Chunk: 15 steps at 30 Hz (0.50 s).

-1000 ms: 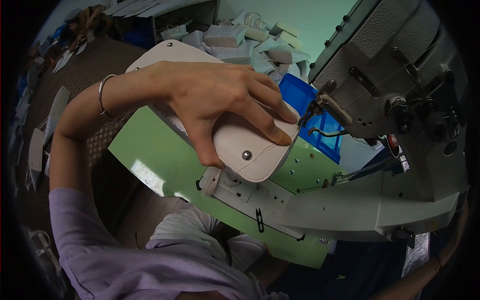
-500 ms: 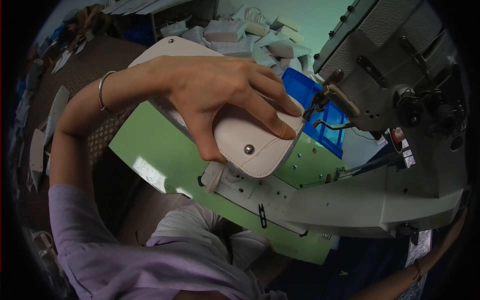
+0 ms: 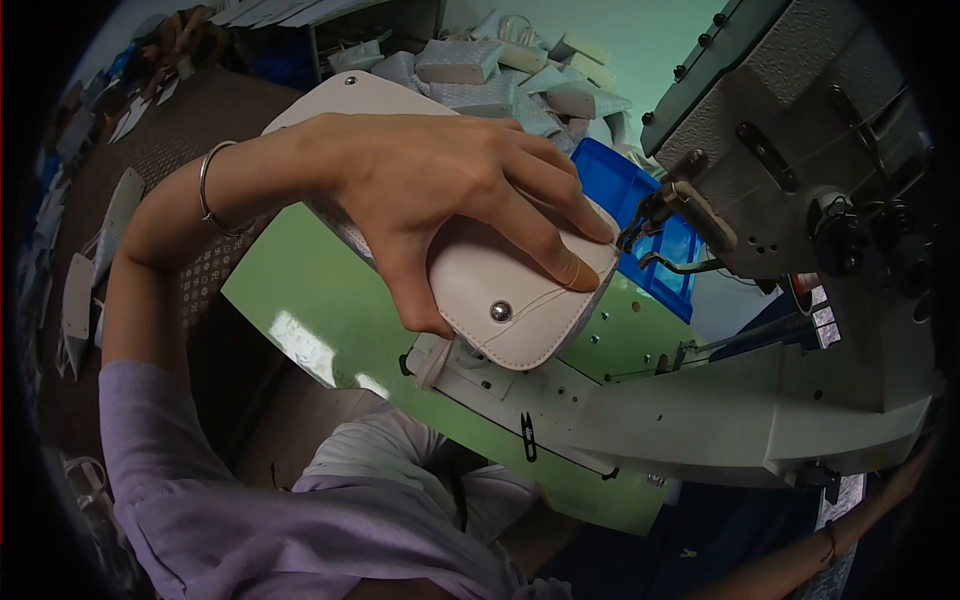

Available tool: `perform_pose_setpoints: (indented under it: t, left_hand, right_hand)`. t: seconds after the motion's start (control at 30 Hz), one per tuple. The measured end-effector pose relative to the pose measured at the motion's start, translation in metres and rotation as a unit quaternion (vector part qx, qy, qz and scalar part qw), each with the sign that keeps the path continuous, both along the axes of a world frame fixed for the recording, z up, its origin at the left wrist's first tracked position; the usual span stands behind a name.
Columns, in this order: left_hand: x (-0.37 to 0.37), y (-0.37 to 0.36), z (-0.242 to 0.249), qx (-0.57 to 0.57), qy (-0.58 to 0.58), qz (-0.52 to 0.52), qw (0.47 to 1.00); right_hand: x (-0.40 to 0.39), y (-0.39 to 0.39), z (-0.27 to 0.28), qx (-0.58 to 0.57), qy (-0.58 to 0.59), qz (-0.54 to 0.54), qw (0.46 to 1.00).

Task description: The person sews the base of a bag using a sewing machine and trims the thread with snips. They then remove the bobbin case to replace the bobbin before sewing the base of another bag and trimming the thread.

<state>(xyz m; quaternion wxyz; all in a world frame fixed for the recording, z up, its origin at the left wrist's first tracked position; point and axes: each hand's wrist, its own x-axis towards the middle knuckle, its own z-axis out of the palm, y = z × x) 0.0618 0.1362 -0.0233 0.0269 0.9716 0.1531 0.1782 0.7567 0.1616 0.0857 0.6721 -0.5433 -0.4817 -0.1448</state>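
My left hand [image 3: 430, 190] grips a pale pink leather piece [image 3: 480, 280] with stitched edges and a round metal stud at its rounded end. The fingers lie over the top, and the thumb presses the near side. The piece's right edge is at the needle and presser foot [image 3: 640, 225] of a grey sewing machine [image 3: 800, 150]. A loose thread crosses the leather by the stud. My right arm reaches behind the machine at the lower right, where the machine hides the hand.
Black thread snips [image 3: 528, 437] lie on the machine bed [image 3: 680, 425]. The green tabletop [image 3: 330, 290] extends around it. Beyond stand a blue plastic crate [image 3: 610, 185] and a pile of wrapped pale bags [image 3: 480, 85]. Other people's arms are blurred at the far upper left.
The view has shifted slightly, so the machine appears a little farther right. My left hand keeps its grip, and the leather piece's rounded end sits slightly lower in view.
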Motion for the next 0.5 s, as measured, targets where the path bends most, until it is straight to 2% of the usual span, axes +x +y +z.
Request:
perform_pose_setpoints:
  t: [0.2,0.33,0.37,0.43,0.47,0.5]
  left_hand:
    - [-0.001,0.004,-0.001,0.012,0.003,-0.01,1.0]
    - [-0.001,0.003,-0.001,0.02,0.003,-0.015,1.0]
    - [-0.001,0.003,-0.001,0.02,0.003,-0.015,1.0]
    - [-0.001,0.003,0.0,0.011,-0.001,-0.016,1.0]
    - [-0.001,0.003,0.0,0.014,0.0,-0.016,1.0]
    - [-0.001,0.001,0.0,0.008,-0.002,-0.007,1.0]
  right_hand:
    - [0.015,0.0,-0.012,0.04,-0.021,-0.033,0.998]
    - [0.016,0.004,-0.031,0.116,-0.127,-0.11,0.979]
    - [0.012,0.004,-0.035,0.116,-0.127,-0.111,0.979]
    - [-0.008,0.001,-0.045,0.132,-0.096,-0.19,0.968]
    - [-0.034,-0.001,-0.048,0.135,-0.095,-0.191,0.968]
    - [-0.066,-0.005,-0.049,0.132,-0.031,-0.175,0.975]
